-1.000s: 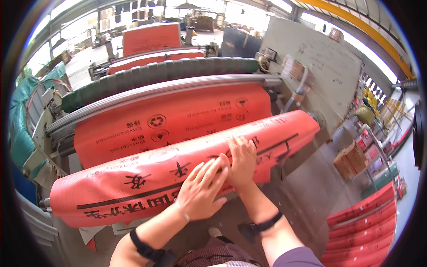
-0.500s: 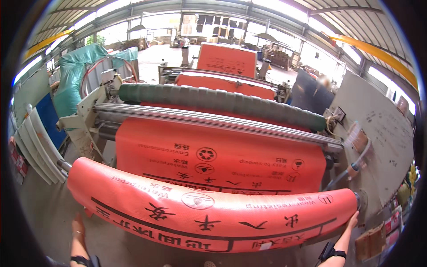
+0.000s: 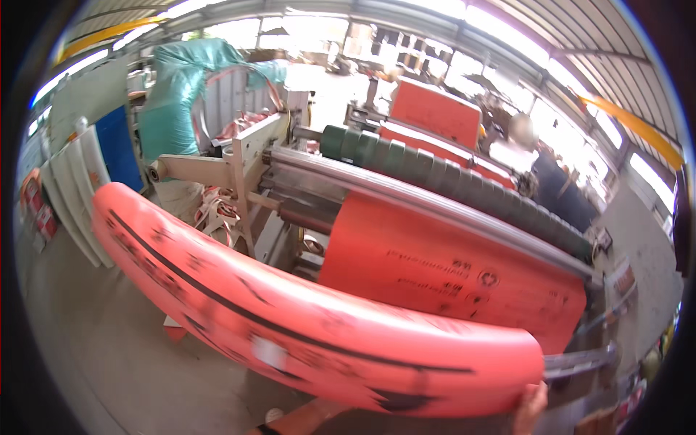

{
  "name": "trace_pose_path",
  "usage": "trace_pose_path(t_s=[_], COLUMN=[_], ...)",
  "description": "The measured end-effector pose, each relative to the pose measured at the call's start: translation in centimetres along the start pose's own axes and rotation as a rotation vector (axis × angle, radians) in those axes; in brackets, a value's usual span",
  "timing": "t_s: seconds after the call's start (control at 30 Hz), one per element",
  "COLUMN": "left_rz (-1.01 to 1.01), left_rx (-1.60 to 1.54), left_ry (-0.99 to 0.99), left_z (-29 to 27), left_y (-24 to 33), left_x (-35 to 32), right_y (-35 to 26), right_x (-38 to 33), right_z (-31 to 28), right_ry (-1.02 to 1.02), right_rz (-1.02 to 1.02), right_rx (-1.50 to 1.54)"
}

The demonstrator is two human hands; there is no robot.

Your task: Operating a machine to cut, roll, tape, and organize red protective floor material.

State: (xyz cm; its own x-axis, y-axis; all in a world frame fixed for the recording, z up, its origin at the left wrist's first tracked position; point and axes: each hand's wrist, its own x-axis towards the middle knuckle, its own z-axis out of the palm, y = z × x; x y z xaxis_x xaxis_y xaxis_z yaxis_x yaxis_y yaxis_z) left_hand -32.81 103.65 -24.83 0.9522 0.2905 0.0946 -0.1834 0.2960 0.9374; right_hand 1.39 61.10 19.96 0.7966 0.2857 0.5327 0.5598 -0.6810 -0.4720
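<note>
A large red roll of printed sheeting (image 3: 319, 319) slants across the front, its left end farther from me and its right end near. At that right end my right hand (image 3: 531, 406) is closed on the lower edge, fingers bent against the red sheet. My left hand (image 3: 330, 407) reaches under the middle of the roll from below; its fingers are hidden behind the sheeting. A small white patch (image 3: 269, 353) shows on the roll's near side. Beside the right end lies a metal bar (image 3: 580, 360); I cannot tell whether it runs into the roll.
Behind the roll stands a machine with a green-wrapped roller (image 3: 449, 188), a metal bar across it (image 3: 406, 196) and a hanging red sheet (image 3: 442, 275). Pale curved panels (image 3: 76, 196) lean at left, near a green-covered stack (image 3: 192, 94). Grey floor (image 3: 123, 341) shows at lower left.
The roll has moved left relative to the machine and now slants. The view has turned. My left hand has gone from beside the left end to under the roll's middle; my right hand stays at the right end.
</note>
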Motion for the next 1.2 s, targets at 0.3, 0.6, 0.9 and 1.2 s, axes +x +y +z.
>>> trace_pose_path(t_s=[0.3,0.6,0.9,1.2], left_rz=[0.174,0.341,0.488,-0.053], left_rx=[-0.485,-0.838,-1.358,-1.054], left_ry=[-0.003,0.398,0.456,-0.851], left_z=[-10.7,-15.3,-8.4,19.2], left_y=[9.4,17.8,21.0,10.7], left_x=[-0.2,-10.3,-0.2,17.9], right_y=[-42.9,-60.9,-51.0,-34.2], right_x=[-6.1,-10.9,-10.9,-6.5], right_z=[29.8,38.8,33.4,12.1], right_ry=[-0.269,-0.401,-0.932,-0.696], right_rz=[-0.459,-0.744,-1.245,-1.025], right_rx=[0.470,0.887,0.807,0.749])
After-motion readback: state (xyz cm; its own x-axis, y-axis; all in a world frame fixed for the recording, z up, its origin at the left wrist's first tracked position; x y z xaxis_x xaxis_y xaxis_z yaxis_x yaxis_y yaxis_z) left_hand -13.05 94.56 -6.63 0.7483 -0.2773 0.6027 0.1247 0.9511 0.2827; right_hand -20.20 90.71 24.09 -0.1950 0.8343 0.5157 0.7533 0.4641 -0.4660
